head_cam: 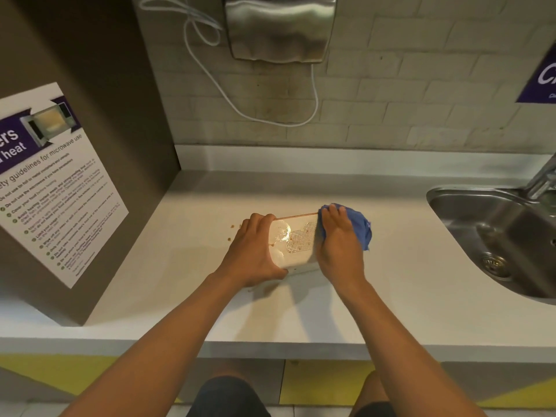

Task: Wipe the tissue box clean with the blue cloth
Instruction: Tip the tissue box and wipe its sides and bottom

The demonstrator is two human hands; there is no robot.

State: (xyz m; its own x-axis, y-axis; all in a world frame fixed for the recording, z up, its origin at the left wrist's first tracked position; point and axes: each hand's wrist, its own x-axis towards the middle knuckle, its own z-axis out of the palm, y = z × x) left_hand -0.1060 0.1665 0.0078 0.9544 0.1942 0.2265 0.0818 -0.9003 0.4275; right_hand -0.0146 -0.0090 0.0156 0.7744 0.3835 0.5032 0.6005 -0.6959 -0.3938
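Two hands at work on the tissue box (296,240), resting on the desk (391,266) well left of the sink (493,236). Left hand (255,251) curled round the box's left end, steadying it. Right hand (337,239) pressed flat over the blue cloth (359,225) against the box's right end, fingers fairly straight. Wiping under way, by the look of it, not finished: brownish specks visible on the perforated top face, glare hiding the left part. A few crumbs (236,227) on the desk just left of the box. Probably left to do: top face, long sides, far edge. Underside hidden, so cannot tell.
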